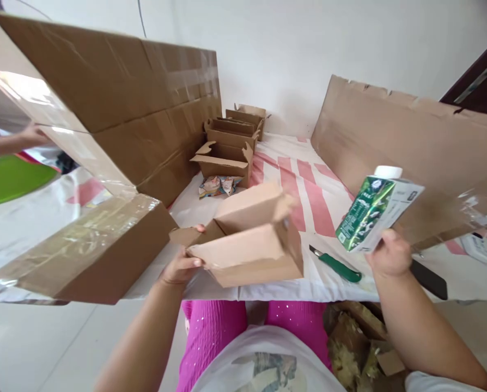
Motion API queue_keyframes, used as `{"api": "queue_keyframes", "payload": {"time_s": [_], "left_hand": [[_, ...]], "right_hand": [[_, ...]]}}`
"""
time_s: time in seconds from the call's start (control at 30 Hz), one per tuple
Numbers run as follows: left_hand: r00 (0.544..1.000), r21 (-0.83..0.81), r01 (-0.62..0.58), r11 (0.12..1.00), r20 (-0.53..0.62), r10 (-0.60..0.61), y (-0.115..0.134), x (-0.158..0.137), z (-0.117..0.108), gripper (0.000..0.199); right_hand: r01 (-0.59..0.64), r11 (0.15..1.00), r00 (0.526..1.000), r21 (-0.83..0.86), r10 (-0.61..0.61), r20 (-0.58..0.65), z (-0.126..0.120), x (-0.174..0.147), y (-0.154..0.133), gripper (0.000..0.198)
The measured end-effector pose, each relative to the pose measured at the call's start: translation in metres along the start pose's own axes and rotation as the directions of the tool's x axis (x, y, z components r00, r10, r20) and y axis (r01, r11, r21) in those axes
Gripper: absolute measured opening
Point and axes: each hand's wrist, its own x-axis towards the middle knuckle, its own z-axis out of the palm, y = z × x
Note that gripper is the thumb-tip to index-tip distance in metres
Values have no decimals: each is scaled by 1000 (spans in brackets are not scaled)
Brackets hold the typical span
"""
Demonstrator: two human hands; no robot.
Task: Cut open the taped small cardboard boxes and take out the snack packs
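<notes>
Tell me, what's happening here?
The person's left hand holds an open cardboard box by one end, at the near edge of a cloth-covered table. The right hand grips a green-and-white carton, to the right of the box. A green knife lies between the box and that hand; more open boxes stand farther back.

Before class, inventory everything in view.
Open box: one, brown, left hand
Carton: one, green and white, right hand
Cutter: one, green, on cloth
Flat object: one, black, right
Rear boxes: at least three, brown, left
Packets: about two, multicoloured, before rear boxes
Panels: two, brown, left and right
Taped box: one, brown, front left
Cloth: one, pink-white, centre
Scraps: several, brown, lower right
Unidentified things: two, green far left, white far right
Another's hand: one, far left
Shirt: one, white, front
Trousers: one, magenta, front
Hands: two, front
</notes>
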Motion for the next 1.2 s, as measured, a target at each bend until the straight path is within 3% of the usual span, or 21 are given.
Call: {"api": "queue_keyframes", "payload": {"time_s": [0.1,0.2,0.27,0.33,0.4,0.43,0.5,0.53,0.57,0.67,0.7,0.77,0.87,1.0,1.1,1.2], "left_hand": [[978,-195,-58,979,-207,17,-4,-1,-23,82],[947,-240,-136,961,-316,55,-8,-2,-29,91],[946,-245,-129,961,-322,45,-9,-2,-26,91],[954,-238,-87,967,-300,13,-9,-2,-21,89],[964,-216,-49,975,-265,-11,-7,-3,-17,88],[969,-203,-35,979,-248,-17,-6,-3,-16,88],[975,-182,-16,983,-219,-25,-5,-4,-17,86],[978,-178,-10,984,-207,-28,-5,-5,-17,85],[980,-175,-2,984,-195,-33,-5,-5,-18,83],[985,-168,10,986,-167,-38,-7,-6,-20,81],[986,-161,10,987,-164,-37,-7,-6,-20,80],[987,-150,-1,989,-160,-23,-8,-7,-20,81],[990,-142,5,990,-142,-25,-9,-8,-19,79],[991,-134,21,991,-130,-39,-9,-10,-17,78],[990,-114,12,993,-135,-28,-7,-10,-13,80],[986,-98,-1,995,-163,-16,-4,-11,-9,79]], "right_hand": [[-123,991,992,-51,121,-48,-4,-15,20,38],[-193,889,967,-415,245,75,1,-34,38,34],[-120,705,918,-699,346,192,12,-46,45,31],[45,503,845,-863,442,301,26,-57,48,29],[192,396,759,-898,520,392,37,-63,50,29],[233,389,718,-891,549,427,41,-64,51,29],[235,446,668,-864,572,476,43,-61,52,32],[197,496,675,-846,558,484,42,-58,52,35],[138,555,705,-821,527,475,42,-54,51,38],[-103,758,857,-644,396,329,44,-42,42,37],[-182,819,884,-545,379,273,48,-39,37,35],[-314,897,882,-311,397,253,60,-34,25,34],[-466,884,810,-50,448,378,81,-29,8,36],[-608,793,724,43,532,439,101,-23,-6,39],[-620,784,717,14,559,417,110,-19,-9,39],[-560,826,748,-63,536,390,113,-18,-12,35]]}}
